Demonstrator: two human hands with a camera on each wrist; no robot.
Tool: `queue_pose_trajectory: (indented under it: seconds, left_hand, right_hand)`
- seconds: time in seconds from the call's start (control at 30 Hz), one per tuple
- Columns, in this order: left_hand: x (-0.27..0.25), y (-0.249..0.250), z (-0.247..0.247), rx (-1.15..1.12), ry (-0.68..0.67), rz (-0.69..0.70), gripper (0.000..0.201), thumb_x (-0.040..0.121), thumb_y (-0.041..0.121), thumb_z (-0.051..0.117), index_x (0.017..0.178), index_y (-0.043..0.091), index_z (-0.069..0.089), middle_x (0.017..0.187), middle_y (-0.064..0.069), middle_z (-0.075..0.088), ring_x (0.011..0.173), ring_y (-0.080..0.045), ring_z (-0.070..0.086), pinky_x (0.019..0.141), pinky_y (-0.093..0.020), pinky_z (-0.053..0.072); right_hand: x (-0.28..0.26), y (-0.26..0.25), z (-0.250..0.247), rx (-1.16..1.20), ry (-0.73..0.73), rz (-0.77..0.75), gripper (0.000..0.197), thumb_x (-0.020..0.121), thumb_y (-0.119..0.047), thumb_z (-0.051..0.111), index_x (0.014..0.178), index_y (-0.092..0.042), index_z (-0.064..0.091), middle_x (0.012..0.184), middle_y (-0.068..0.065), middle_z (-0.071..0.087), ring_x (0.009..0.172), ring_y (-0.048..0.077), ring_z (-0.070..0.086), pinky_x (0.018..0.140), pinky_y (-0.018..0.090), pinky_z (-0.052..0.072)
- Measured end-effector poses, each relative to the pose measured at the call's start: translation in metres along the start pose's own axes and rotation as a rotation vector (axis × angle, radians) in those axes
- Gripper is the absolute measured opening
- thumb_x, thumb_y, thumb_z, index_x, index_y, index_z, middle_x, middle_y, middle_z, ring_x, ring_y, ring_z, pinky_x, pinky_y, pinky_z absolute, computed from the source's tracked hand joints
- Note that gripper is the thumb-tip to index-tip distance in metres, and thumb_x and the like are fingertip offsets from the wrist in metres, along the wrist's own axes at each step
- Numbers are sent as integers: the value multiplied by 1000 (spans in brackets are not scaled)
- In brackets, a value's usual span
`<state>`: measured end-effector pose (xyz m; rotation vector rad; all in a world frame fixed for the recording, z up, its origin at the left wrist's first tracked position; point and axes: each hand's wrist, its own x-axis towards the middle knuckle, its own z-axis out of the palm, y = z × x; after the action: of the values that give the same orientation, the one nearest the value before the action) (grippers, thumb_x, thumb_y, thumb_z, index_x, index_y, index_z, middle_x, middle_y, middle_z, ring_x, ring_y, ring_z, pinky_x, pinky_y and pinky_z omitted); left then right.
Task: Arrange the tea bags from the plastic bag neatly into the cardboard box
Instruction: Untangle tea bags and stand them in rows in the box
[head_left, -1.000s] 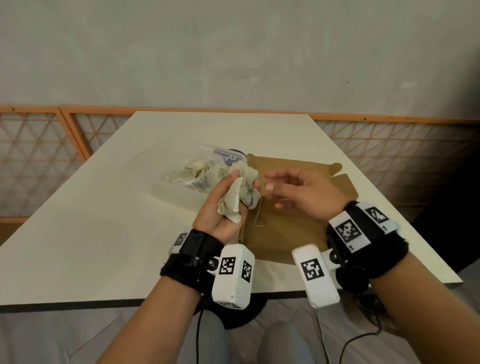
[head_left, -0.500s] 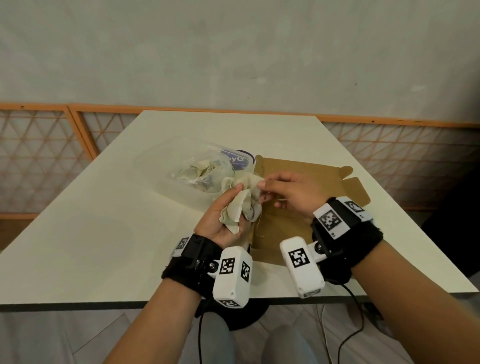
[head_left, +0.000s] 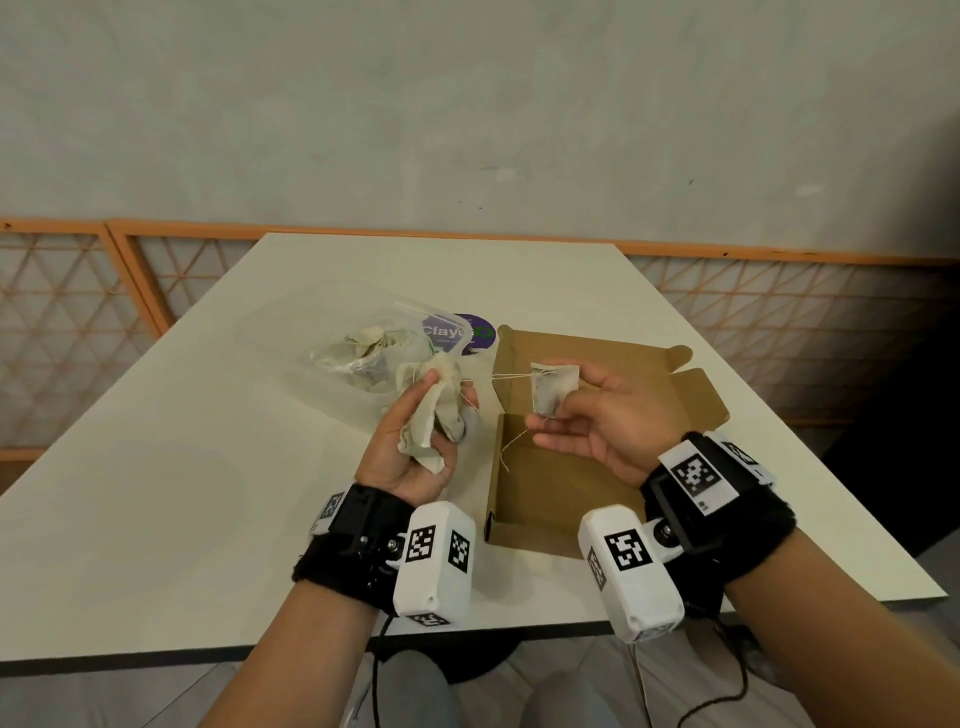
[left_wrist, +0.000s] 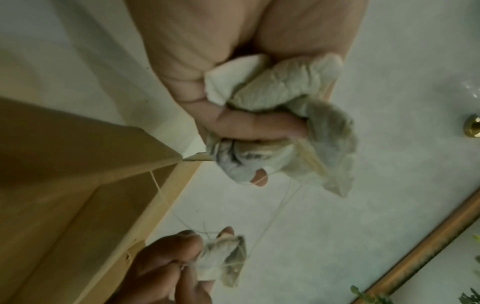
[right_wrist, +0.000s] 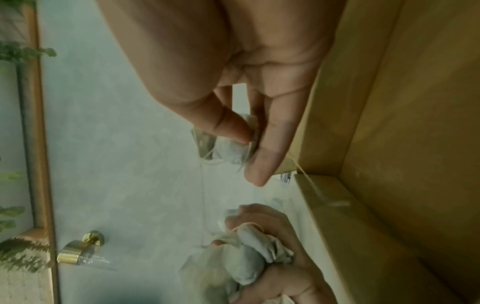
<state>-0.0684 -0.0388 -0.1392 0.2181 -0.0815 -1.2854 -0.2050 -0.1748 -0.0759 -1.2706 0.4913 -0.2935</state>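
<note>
My left hand (head_left: 415, 441) grips a crumpled bunch of tea bags (head_left: 434, 410) above the table, left of the box; the bunch (left_wrist: 291, 115) fills the left wrist view. My right hand (head_left: 587, 415) pinches a single tea bag (head_left: 550, 389) between thumb and fingers over the open cardboard box (head_left: 524, 525). Thin strings run from that bag (right_wrist: 228, 150) back to the bunch. The clear plastic bag (head_left: 374, 353) with more tea bags lies behind my left hand. How much the box holds is hidden by my right hand.
The box lid (head_left: 613, 364) lies open flat at the back. A purple label (head_left: 470, 332) shows at the plastic bag's mouth. The white table (head_left: 156, 467) has an orange lattice railing (head_left: 62, 312) behind and beside it.
My right hand has pulled one tea bag out of the bunch and drawn it rightward over the box. The left hand keeps its grip on the bunch.
</note>
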Motion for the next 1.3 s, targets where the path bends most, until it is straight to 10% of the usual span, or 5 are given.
queue_pose_trajectory:
  seconds: [0.23,0.73,0.9,1.13,1.3]
  left_hand:
    - [-5,-12,10,103,-8,-19,76,49,-2,90,114,4,51,91,-17,66,72,-24,70,33,-21,48]
    - [4,-21,3,487,23,100,62,44,19,95,100,4,73,91,-16,64,72,-20,66,64,-30,57]
    - [0,-25,8,535,10,75,52,41,18,95,86,3,74,72,-14,67,60,-19,67,57,-29,58]
    - [-2,-9,8,207,69,124,119,38,5,94,142,5,38,91,-12,59,67,-21,68,40,-22,52]
    - [0,-8,4,171,58,98,120,40,7,95,145,10,36,92,-10,57,70,-21,68,40,-21,51]
  right_hand:
    - [3,3,0,-125,78,-13,10,91,-7,55,87,-15,57,79,7,67,61,15,66,60,27,55]
    - [6,3,21,-596,179,-190,43,86,-10,62,126,-19,47,97,-5,51,80,9,54,56,11,43]
    - [12,-14,17,-833,177,-245,6,85,-16,64,90,-16,68,76,-9,58,72,5,52,62,11,39]
    - [15,-22,-10,-934,250,-125,5,85,-10,62,87,-8,66,85,7,63,71,14,54,58,17,44]
    - [12,-27,-8,-944,119,-98,8,84,-1,61,89,-7,62,70,0,58,63,11,53,42,5,38]
